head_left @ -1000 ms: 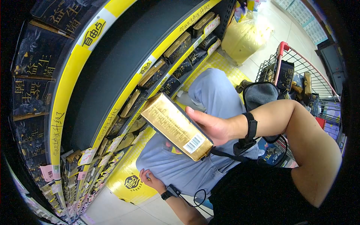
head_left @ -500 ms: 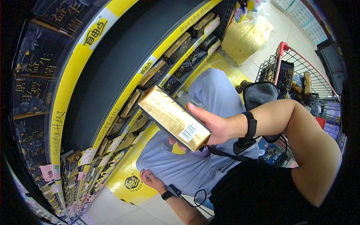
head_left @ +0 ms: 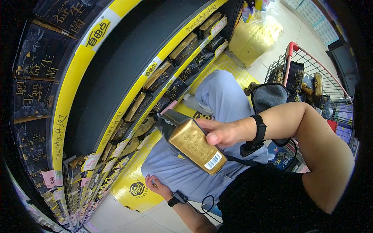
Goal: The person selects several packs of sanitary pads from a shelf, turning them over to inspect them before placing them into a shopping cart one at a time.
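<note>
My right hand (head_left: 223, 133) grips a pack of sanitary pads (head_left: 197, 145) in black and gold wrapping, held over my lap. The pack's gold side, with small print and a white barcode, faces me; its black end points toward the shelves. My thumb lies on the near edge, while the other fingers are mostly hidden behind the pack. Lower down, my left hand (head_left: 158, 188) rests by my trouser leg (head_left: 167, 163), fingers loosely bent and apart, holding nothing.
Shelves with yellow edge strips (head_left: 105, 149) curve along the left, carrying several black and gold packs (head_left: 184, 48). At upper right stands a shopping cart (head_left: 291, 62) with similar packs inside. A yellow bag in clear plastic (head_left: 254, 40) sits on the floor by the shelf end.
My right hand has lowered the pack slightly toward my lap and turned it, so its black end now shows. The left hand has stayed in place.
</note>
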{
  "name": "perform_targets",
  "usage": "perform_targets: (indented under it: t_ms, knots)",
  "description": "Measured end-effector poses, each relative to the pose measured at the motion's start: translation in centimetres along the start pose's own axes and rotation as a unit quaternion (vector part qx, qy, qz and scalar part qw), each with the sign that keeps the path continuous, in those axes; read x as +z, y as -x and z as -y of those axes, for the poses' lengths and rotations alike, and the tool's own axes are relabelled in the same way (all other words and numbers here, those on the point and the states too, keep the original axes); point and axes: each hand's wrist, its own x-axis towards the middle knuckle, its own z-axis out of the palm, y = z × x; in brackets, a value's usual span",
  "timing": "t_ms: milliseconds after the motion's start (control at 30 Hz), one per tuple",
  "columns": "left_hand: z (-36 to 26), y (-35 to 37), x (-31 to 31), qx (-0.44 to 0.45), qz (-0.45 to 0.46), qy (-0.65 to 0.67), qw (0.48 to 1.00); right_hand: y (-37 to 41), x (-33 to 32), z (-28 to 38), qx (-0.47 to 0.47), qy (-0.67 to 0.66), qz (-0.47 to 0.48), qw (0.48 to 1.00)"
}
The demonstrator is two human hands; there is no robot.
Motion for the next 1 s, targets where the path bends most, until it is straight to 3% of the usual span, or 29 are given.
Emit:
perform_targets:
  t_ms: [333, 667, 1000]
  knots:
    - [0.2, 0.1, 0.0, 0.003, 0.004, -0.001, 1.0, -0.1, -0.3, -0.9, 0.008, -0.073, -0.005, 0.997]
    - [-0.2, 0.1, -0.1, -0.007, 0.009, 0.003, 1.0, 0.0, 0.3, -0.1, 0.065, -0.054, -0.062, 0.995]
    - [-0.3, 0.1, -0.1, -0.004, 0.007, -0.012, 1.0, -0.5, 0.7, 0.3, 0.053, -0.007, -0.094, 0.994]
